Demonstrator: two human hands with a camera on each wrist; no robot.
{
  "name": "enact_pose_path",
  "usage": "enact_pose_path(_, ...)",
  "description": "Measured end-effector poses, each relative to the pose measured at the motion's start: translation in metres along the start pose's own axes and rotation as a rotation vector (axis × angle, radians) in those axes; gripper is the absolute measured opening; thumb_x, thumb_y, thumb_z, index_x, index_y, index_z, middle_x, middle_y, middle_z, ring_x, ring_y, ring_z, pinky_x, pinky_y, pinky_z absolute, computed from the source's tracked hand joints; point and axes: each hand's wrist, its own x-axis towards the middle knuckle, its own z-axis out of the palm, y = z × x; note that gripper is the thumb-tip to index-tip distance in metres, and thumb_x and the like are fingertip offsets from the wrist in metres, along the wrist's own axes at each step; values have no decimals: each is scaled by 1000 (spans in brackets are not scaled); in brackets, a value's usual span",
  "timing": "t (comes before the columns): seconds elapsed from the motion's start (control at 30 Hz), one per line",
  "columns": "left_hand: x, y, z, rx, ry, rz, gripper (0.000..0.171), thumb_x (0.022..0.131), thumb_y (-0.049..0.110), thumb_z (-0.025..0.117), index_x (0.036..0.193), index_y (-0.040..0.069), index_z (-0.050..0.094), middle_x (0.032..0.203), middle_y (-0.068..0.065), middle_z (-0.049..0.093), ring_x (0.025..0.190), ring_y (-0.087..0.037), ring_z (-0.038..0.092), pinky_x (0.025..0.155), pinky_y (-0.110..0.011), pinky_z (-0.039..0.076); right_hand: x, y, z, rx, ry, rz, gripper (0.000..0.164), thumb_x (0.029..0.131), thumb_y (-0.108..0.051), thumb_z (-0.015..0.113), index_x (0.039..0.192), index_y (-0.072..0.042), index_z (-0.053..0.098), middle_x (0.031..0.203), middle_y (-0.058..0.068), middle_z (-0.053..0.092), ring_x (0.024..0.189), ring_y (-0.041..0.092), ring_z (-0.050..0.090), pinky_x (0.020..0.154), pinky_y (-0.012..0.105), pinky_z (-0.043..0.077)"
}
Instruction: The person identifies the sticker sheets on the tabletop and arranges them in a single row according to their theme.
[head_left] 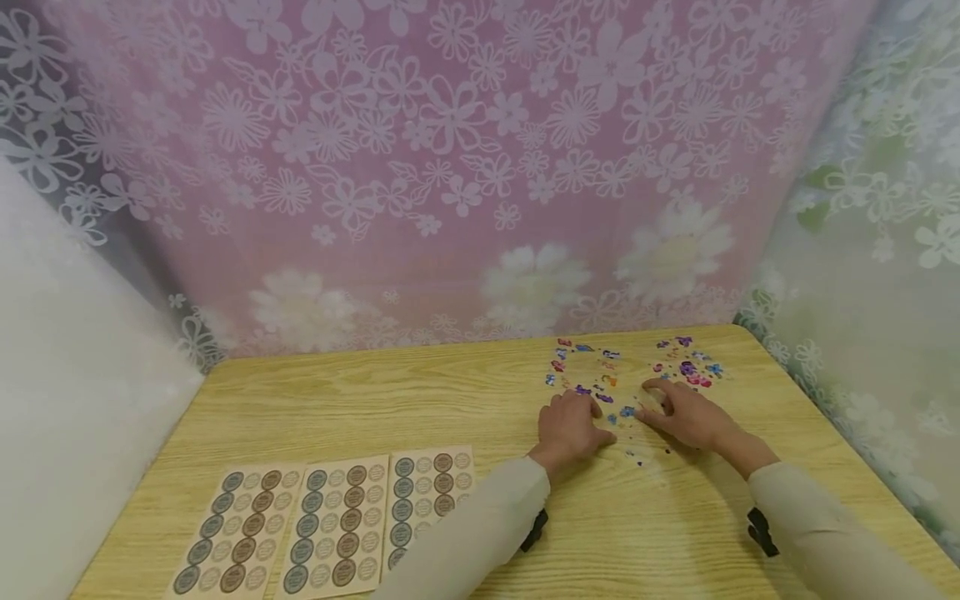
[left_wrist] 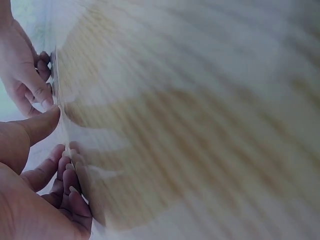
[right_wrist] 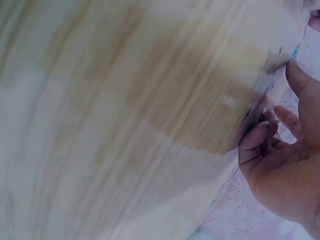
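Small colourful flower-shaped pieces lie in two loose groups on the table: a left group (head_left: 585, 367) and a right group (head_left: 686, 371). They are mostly blue, purple, pink and orange. My left hand (head_left: 570, 427) rests at the lower edge of the left group, its thumb stretched toward a few blue pieces (head_left: 627, 412). On the other side of these, my right hand (head_left: 690, 417) touches the tabletop with thumb and forefinger spread apart. Up close in the wrist views, the fingertips of the left hand (left_wrist: 45, 185) and right hand (right_wrist: 285, 150) meet the table surface. Neither palm grips anything visible.
Three sheets of round grey and brown stickers, a left one (head_left: 236, 529), a middle one (head_left: 333, 525) and a right one (head_left: 431, 483), lie side by side at the table's front left. The left sleeve (head_left: 480, 533) covers part of the right sheet. A flowered pink curtain (head_left: 450, 208) hangs behind the wooden table (head_left: 360, 400).
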Motion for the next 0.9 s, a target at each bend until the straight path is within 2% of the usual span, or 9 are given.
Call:
enact_pose_path(0.1, 1, 1, -1, -22, -8, -3, 33, 77, 52, 75, 101, 30, 72, 99, 13, 58, 95, -13, 54, 82, -33, 43, -1, 4, -3, -2, 18, -12, 64, 95, -44, 55, 136, 5, 44, 81, 5, 53, 65, 18, 50, 62, 39, 44)
enact_pose_path(0.2, 1, 0, -1, -44, -11, -12, 33, 75, 51, 77, 100, 29, 72, 99, 14, 59, 92, -12, 54, 82, -33, 43, -2, 9, -4, -27, 33, -16, 64, 95, -44, 56, 134, 5, 47, 97, 15, 52, 79, 24, 54, 70, 46, 46)
enact_pose_path(0.33, 2, 0, -1, -43, -12, -24, 34, 74, 51, 78, 99, 29, 72, 98, 13, 59, 91, -12, 53, 81, -32, 43, 0, 14, -6, -17, 22, -28, 64, 94, -44, 58, 136, 2, 47, 115, 26, 43, 97, 35, 51, 75, 52, 45)
enact_pose_path(0.47, 3, 1, -1, -36, -10, -33, 34, 74, 51, 78, 99, 30, 71, 99, 13, 59, 91, -12, 53, 81, -32, 42, 4, 15, -8, 10, 17, -54, 60, 93, -43, 59, 134, 0, 49, 116, 24, 44, 102, 38, 49, 77, 53, 45)
enact_pose_path(0.7, 2, 1, -2, -40, -3, -36, 38, 75, 50, 78, 106, 31, 69, 99, 13, 58, 90, -11, 51, 80, -31, 41, 7, 14, -11, 91, 31, -117, 42, 92, -30, 65, 117, 3, 56, 115, 25, 49, 104, 41, 51, 81, 55, 45)
enact_pose_path(0.9, 1, -2, -2, -72, -10, -39, 39, 74, 49, 79, 107, 31, 69, 99, 13, 58, 91, -11, 51, 82, -31, 41, 11, 16, -10, 126, 44, -154, 31, 91, -24, 68, 108, 1, 58, 109, 18, 57, 101, 37, 54, 81, 52, 45)
